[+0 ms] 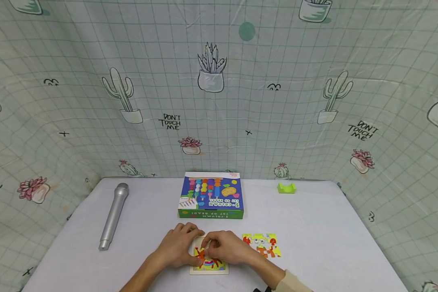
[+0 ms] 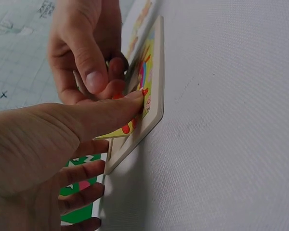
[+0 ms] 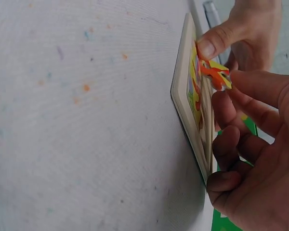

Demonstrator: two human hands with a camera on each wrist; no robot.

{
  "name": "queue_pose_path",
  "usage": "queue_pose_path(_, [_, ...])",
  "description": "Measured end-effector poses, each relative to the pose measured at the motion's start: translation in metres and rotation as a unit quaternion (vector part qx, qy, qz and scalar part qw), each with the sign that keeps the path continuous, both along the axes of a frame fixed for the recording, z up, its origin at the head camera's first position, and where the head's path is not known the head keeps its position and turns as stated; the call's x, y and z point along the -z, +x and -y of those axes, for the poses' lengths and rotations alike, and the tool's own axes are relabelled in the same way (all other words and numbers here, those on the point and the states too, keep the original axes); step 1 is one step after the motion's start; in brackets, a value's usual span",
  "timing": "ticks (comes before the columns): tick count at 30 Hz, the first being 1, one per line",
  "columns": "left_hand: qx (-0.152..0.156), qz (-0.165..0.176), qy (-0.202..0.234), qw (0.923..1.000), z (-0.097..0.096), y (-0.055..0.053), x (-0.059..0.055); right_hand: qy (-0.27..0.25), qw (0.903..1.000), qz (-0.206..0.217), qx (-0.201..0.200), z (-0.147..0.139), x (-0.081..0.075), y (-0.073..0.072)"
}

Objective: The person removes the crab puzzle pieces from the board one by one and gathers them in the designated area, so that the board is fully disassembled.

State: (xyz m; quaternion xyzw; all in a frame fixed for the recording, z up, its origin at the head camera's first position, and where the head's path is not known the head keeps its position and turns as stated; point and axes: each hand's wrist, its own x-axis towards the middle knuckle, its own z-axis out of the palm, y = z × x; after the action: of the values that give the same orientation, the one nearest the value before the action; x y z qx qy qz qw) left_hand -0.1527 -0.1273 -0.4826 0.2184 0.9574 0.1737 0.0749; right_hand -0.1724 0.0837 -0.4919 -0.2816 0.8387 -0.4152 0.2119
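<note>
A wooden jigsaw board with a colourful picture lies in front of me. My left hand steadies it, its straight thumb pressing on the picture while the fingers reach to the board's edge. My right hand pinches a small red and yellow puzzle piece, which tilts up from the board beside the left thumb. The right hand partly covers the board. Right of it lie several loose puzzle pieces, coloured yellow, red and orange.
Behind the hands sits a blue and green bead-set box. A grey microphone lies to the left on the white table. At the back right is a small lime-green block with a curved notch. A patterned cloth hangs around the table.
</note>
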Motion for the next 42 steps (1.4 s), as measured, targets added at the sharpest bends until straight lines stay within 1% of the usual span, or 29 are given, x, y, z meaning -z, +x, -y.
queue_pose_path(13, [0.0,-0.002,0.006,1.0,0.001,0.001,0.001,-0.02,0.9996,-0.02,-0.008,0.009,0.004,-0.002])
queue_pose_path(22, [0.002,-0.004,0.006,1.0,0.001,0.001,0.002,-0.02,0.9997,0.004,0.012,0.011,0.003,-0.001])
queue_pose_path(27, [0.001,-0.004,0.007,1.0,0.001,0.0,0.001,-0.026,0.9995,0.011,0.012,0.01,0.005,-0.001])
queue_pose_path(32, [0.0,0.0,0.009,1.0,0.001,-0.001,0.001,-0.029,0.9995,0.01,0.009,0.01,0.006,-0.001])
queue_pose_path(38, [-0.001,0.002,0.007,1.0,0.001,-0.001,0.001,-0.037,0.9993,-0.005,0.01,0.009,0.0,-0.003])
queue_pose_path(42, [-0.002,0.005,0.004,1.0,0.001,-0.001,0.0,-0.037,0.9991,-0.012,0.017,0.004,-0.004,-0.004])
